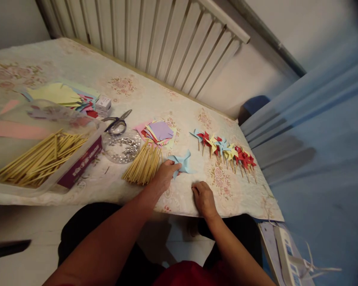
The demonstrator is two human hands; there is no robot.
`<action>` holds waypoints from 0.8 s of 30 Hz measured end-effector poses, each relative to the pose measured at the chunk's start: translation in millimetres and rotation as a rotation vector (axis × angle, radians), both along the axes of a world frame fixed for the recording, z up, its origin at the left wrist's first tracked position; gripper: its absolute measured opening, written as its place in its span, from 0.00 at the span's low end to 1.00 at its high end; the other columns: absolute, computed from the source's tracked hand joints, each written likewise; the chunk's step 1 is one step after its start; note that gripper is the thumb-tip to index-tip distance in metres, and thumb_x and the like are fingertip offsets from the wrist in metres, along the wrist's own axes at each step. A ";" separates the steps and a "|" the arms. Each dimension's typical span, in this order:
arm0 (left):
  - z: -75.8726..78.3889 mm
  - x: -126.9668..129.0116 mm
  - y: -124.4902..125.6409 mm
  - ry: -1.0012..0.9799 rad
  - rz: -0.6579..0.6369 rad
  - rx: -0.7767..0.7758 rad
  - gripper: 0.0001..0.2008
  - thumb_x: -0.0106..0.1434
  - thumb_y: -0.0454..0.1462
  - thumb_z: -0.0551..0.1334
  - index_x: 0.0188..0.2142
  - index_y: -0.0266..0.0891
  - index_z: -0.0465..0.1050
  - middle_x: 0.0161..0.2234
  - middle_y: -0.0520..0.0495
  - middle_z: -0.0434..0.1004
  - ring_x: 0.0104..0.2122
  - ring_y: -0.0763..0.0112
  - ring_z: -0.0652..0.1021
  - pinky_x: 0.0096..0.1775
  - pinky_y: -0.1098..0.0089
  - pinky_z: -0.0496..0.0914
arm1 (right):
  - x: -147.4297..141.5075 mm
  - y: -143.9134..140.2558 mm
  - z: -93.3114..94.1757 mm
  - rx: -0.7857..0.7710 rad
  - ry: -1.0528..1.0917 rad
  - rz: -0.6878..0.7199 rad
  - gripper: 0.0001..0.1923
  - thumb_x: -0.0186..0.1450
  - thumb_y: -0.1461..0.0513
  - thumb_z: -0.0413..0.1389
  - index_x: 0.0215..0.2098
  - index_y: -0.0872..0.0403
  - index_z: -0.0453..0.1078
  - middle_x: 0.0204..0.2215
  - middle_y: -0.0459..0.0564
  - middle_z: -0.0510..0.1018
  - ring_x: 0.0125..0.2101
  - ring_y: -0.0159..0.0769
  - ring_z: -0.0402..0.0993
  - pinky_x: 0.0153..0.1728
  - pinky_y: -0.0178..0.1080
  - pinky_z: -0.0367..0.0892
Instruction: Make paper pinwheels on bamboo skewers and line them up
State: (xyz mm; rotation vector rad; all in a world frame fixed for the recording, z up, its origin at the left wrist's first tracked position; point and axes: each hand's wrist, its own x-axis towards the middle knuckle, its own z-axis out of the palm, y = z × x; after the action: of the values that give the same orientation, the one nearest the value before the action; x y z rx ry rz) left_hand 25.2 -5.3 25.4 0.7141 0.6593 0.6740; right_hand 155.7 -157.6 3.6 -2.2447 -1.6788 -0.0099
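A light blue paper pinwheel [183, 162] is pinched in my left hand [166, 171], its folded blades spread over the table. My right hand [204, 197] rests on the tablecloth a little nearer and to the right, fingers curled and thumb against the fingertips; anything small between them is hidden. Just left of my left hand lies a fanned bundle of wooden sticks [142, 165]. Behind it is a pile of coloured paper squares [158, 133]. A round clear dish [122, 147] holds many small shiny metal pieces.
Several finished pinwheels on sticks [223, 146] lie in a row at the right. Scissors [118, 122] lie behind the dish. A clear plastic box [97, 137] holding more sticks stands left, near cut papers [55, 94] and small white boxes [103, 104]. A blue curtain [322, 131] hangs at right.
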 end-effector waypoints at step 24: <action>3.3 -3.3 -2.4 0.021 -0.011 0.013 0.09 0.43 0.38 0.66 0.22 0.38 0.67 0.18 0.56 0.67 0.18 0.78 0.66 0.23 0.74 0.59 | 5.8 13.4 5.7 -0.141 -0.093 0.072 0.08 0.61 0.70 0.48 0.31 0.55 0.67 0.30 0.50 0.70 0.34 0.36 0.65 0.38 0.36 0.62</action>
State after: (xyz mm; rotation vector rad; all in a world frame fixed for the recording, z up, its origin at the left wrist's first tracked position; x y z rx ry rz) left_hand 21.9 -7.8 28.6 0.7368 0.6699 0.6615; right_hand 161.4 -144.1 9.3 -2.3164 -1.8618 0.0220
